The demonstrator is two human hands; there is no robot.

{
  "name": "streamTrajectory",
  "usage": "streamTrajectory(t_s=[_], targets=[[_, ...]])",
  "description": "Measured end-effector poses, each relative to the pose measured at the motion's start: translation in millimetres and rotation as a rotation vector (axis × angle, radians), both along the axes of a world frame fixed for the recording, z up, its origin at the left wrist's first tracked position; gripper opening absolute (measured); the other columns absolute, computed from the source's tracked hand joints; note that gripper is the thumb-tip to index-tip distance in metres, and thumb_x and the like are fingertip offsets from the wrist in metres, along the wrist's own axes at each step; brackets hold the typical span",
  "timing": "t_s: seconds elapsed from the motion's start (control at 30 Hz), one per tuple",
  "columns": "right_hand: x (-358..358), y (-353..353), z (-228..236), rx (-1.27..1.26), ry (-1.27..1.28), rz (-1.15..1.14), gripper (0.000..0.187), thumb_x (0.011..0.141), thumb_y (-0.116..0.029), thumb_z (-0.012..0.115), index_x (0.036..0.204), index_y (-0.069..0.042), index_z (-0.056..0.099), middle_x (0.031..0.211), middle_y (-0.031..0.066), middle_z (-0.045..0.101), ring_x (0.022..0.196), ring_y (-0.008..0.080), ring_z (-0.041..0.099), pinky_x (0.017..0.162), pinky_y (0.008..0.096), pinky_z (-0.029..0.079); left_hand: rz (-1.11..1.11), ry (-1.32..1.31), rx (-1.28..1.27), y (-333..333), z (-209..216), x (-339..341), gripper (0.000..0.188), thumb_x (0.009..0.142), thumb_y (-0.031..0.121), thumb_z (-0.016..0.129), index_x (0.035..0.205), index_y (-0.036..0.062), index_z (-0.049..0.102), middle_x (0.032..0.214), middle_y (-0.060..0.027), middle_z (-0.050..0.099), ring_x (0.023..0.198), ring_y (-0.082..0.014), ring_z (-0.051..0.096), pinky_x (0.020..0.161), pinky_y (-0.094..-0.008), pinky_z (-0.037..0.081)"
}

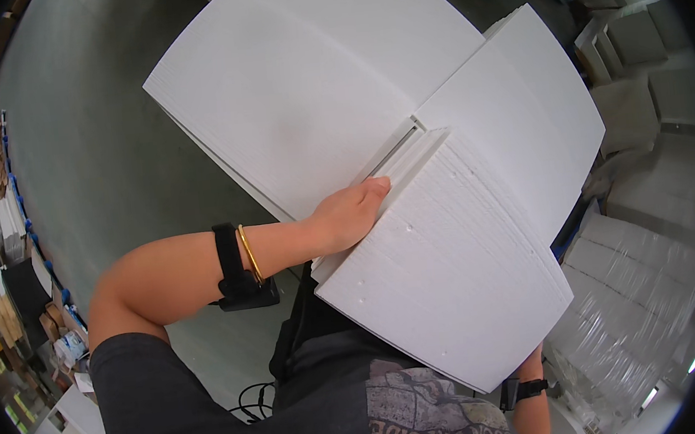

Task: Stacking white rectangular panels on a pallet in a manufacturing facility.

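Note:
A thick white foam block [444, 266], with fine ridges and small dimples on its face, is tilted against the front of my body. My left hand [351, 215] is closed over its upper left edge, thumb on top and the other fingers mostly out of sight. Just beyond lie more white foam blocks [269, 99], side by side, and another [521, 108] to the right. A narrow dark slot [395, 149] shows between the held block and the far ones. My right forearm [533, 408] reaches up behind the block's lower right corner, which hides my right hand.
Grey floor [90, 150] stretches along the left. At the far left, shelving and a pile of boards [9, 220] line the rim. Film-wrapped white stacks [631, 290] stand close on the right, with grey-white boxes [640, 38] behind. Black cables [256, 401] hang by my left side.

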State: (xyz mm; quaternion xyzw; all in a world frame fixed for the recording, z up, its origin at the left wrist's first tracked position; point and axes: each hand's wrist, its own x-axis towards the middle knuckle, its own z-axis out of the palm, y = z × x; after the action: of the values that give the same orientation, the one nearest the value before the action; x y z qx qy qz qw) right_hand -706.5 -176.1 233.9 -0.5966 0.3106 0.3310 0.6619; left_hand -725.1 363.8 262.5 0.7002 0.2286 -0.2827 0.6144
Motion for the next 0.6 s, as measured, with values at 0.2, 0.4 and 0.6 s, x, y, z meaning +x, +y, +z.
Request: streamTrajectory(t_s=[0.2,0.4,0.6], targets=[[-0.7,-2.5,2.7,-0.014,-0.002,-0.004,0.052,0.09,-0.04,0.045,0.124,-0.001,0.044,0.114,0.0116,0.055,0.101,0.0254,0.056,0.081,0.0366,0.05,-0.05,0.01,0.005,3.9,5.7,2.9,0.064,0.095,0.047,0.015,0.127,-0.0014,0.042,0.128,-0.0194,0.047,0.12,-0.0326,0.042,0.101,-0.0347,0.03],[-1.8,1.6,6.4,-0.02,0.0,-0.014,0.051,0.09,-0.04,0.045,0.123,-0.001,0.044,0.114,0.0115,0.055,0.101,0.0254,0.056,0.081,0.0367,0.05,-0.077,0.018,0.012,5.1,-2.8,1.6,0.068,0.095,0.049,0.014,0.126,-0.0027,0.044,0.126,-0.0212,0.048,0.119,-0.0335,0.043,0.1,-0.0353,0.031],[4.9,10.3,5.7,-0.03,0.006,-0.013,0.051,0.09,-0.041,0.045,0.123,-0.001,0.045,0.113,0.0115,0.056,0.1,0.0255,0.056,0.081,0.0368,0.05,-0.061,-0.012,0.004,6.3,-9.7,-1.1,0.07,0.094,0.052,0.014,0.125,-0.0023,0.045,0.123,-0.0216,0.05,0.116,-0.0347,0.045,0.099,-0.0364,0.033]])
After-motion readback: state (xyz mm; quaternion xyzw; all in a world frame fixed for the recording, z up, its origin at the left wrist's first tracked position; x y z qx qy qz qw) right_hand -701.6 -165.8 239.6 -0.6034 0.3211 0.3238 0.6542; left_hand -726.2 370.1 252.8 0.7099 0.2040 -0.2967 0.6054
